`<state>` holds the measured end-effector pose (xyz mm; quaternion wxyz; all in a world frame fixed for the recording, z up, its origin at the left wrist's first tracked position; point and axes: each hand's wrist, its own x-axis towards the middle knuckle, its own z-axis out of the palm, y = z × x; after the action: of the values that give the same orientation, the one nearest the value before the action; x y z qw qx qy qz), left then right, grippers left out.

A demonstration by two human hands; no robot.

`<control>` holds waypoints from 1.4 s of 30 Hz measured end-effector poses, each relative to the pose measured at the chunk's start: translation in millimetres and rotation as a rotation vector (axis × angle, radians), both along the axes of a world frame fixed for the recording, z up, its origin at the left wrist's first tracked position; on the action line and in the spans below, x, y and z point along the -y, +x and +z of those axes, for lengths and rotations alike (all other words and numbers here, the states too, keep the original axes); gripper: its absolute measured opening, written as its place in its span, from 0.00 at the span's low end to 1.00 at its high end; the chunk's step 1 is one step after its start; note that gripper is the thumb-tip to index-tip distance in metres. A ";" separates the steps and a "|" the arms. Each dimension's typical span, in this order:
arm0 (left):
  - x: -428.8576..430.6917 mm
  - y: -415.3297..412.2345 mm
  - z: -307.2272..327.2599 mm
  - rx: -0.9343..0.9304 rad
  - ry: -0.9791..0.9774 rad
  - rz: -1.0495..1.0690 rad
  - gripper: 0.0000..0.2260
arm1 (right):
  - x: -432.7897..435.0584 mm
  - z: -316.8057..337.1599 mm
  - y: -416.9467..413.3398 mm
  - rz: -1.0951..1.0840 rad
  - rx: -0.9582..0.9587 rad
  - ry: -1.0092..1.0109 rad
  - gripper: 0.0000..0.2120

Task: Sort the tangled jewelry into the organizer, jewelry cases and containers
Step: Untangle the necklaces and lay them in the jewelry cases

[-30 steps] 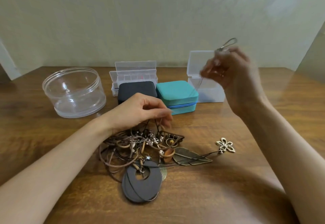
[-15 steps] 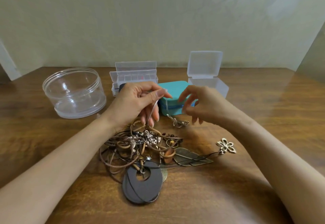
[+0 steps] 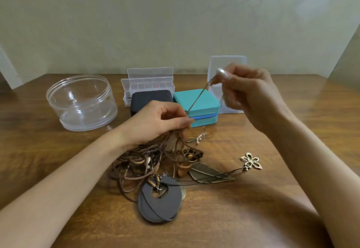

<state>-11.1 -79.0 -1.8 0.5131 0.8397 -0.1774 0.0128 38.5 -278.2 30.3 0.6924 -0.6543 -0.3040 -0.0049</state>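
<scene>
1. A thin cord (image 3: 200,95) is held taut, slanting up and rightward over the teal case (image 3: 208,104).
2. Its top is pinched by the right hand (image 3: 251,92); its base is gripped by the left hand (image 3: 155,120).
3. The tangle (image 3: 144,164) lies on the table (image 3: 224,218) just below the left hand.

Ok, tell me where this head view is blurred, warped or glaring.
Head view: motion blur smears the right hand where it pinches the cord; the left hand, gripping the tangle, is sharper; wide-lens stretch toward the frame's corners; pale glare on the table at far right and on the clear tub.
</scene>
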 end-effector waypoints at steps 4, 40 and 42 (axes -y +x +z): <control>0.4 -0.6 -0.4 -0.041 0.030 0.017 0.12 | 1.3 -0.1 1.9 0.043 -0.093 0.135 0.07; -5.8 -0.3 3.5 -0.114 -0.181 0.071 0.10 | -15.8 -18.5 -2.1 0.112 -0.099 -0.704 0.08; -5.2 -0.2 2.2 -0.128 -0.166 0.051 0.11 | -19.8 -21.1 -4.8 0.099 -0.012 -0.681 0.04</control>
<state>-11.3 -73.8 0.4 0.5906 0.7977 -0.1212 -0.0132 33.6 -258.4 9.2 0.4352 -0.8324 -0.3156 0.1344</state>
